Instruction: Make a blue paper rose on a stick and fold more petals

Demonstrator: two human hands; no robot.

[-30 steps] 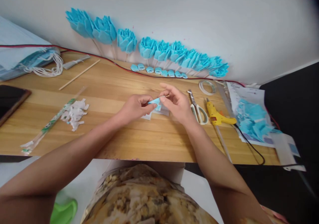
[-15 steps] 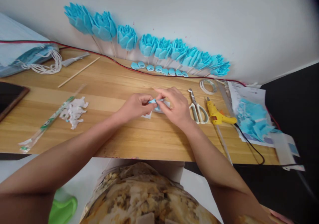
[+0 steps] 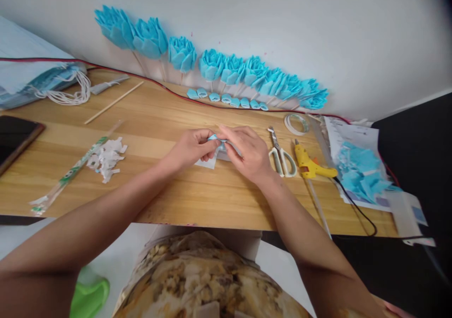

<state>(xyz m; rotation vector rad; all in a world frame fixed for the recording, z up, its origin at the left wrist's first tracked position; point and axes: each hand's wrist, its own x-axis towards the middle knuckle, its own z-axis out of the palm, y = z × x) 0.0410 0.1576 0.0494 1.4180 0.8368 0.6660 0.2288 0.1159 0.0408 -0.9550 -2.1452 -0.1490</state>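
Observation:
Both hands meet over the middle of the wooden table, pinching one small piece of blue felt-like material (image 3: 213,137). My left hand (image 3: 196,146) is closed on its left side, thumb against fingertips. Around its right side, my right hand (image 3: 247,150) is closed too, and its fingers partly cover the piece. Under the hands lies a white paper piece (image 3: 207,162). Beyond them, a row of small blue folded rolls (image 3: 226,99) sits near the wall. Blue fabric flowers (image 3: 212,65) on thin sticks lean against the wall behind.
Right of my hands lie scissors (image 3: 281,158), a yellow glue gun (image 3: 310,162), a tape roll (image 3: 295,124) and blue petal pieces (image 3: 363,172). On the left are white scraps (image 3: 108,158), a wooden stick (image 3: 115,102), a long plastic wrapper (image 3: 76,169) and a dark phone-like device (image 3: 16,139).
My left fingers have shifted on the blue piece, which now looks more folded or curled between the hands. More of the white paper below shows. The view has shifted slightly.

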